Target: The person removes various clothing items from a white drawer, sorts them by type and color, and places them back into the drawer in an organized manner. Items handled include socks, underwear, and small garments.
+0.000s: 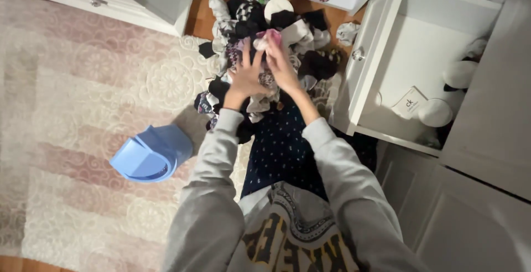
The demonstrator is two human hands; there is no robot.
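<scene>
Head view, looking down on a seated person. The right hand [281, 64] and the left hand [247, 76] meet above a heap of socks [271, 34], fingers closed together on a small pink sock [269, 38]. The sock sits at the fingertips of both hands, on the side away from the body, bunched so that no long axis can be read. The right hand's fingers lie nearest it and seem to pinch it; the left hand, palm turned toward the right, has its fingers spread and presses against the same bundle. How tightly either hand grips cannot be told through the blur.

Beyond the hands the heap spreads over the carpet edge and wooden floor: mostly black, white and patterned pieces, lying loose and overlapping. Toward the body, under the forearms, are grey sleeves [215, 150] and a dark dotted garment [279, 145]. To the person's left, well apart, a blue plastic bin [150, 155] lies tipped on the patterned rug [83, 84]. To the right stands an open white drawer [398, 56], holding a few white rounded items and a small card.
</scene>
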